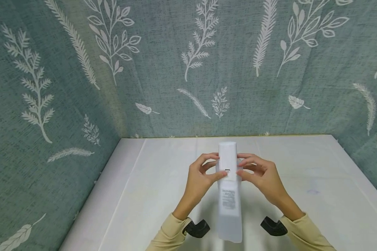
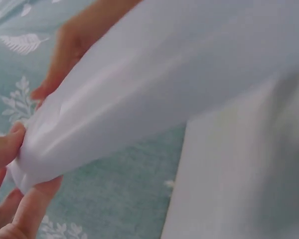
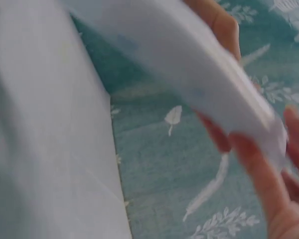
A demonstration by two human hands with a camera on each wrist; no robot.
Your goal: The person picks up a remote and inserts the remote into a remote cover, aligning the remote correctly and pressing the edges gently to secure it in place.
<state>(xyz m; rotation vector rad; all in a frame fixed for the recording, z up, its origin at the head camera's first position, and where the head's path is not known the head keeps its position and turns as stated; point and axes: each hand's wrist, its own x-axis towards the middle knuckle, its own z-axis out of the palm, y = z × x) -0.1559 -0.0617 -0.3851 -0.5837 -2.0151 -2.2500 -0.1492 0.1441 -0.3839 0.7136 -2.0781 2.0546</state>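
White object: a long, slim, white plastic device (image 1: 228,195) with a rounded top is being held upright-tilted above the table, between both hands, its lower end reaching toward the bottom edge of the head view.
Markings: a small dark slot is showing on its near face between the thumbs, and a block of fine grey print is sitting below that; the print is too small to read.
Left hand: the left hand (image 1: 201,176) is gripping the device's left edge, fingers curling round behind it and the thumb pressing on the near face beside the slot.
Right hand: the right hand (image 1: 264,177) is gripping the right edge in mirror fashion, fingers curled at the side and the thumb lying toward the slot.
Wrist views: both are blurred; the left wrist view is showing fingertips (image 2: 10,144) pinching the device's rounded end, the right wrist view fingers (image 3: 254,169) lying along its underside.
Sleeves: pale yellow sleeves (image 1: 166,237) are covering both forearms, with a black wrist mount (image 1: 197,228) sitting on each.
Surface: a white table (image 1: 144,195) is lying beneath the hands.
Backdrop: a grey-green cloth printed with white leaves and ferns (image 1: 188,62) is hanging behind and at both sides of the table.
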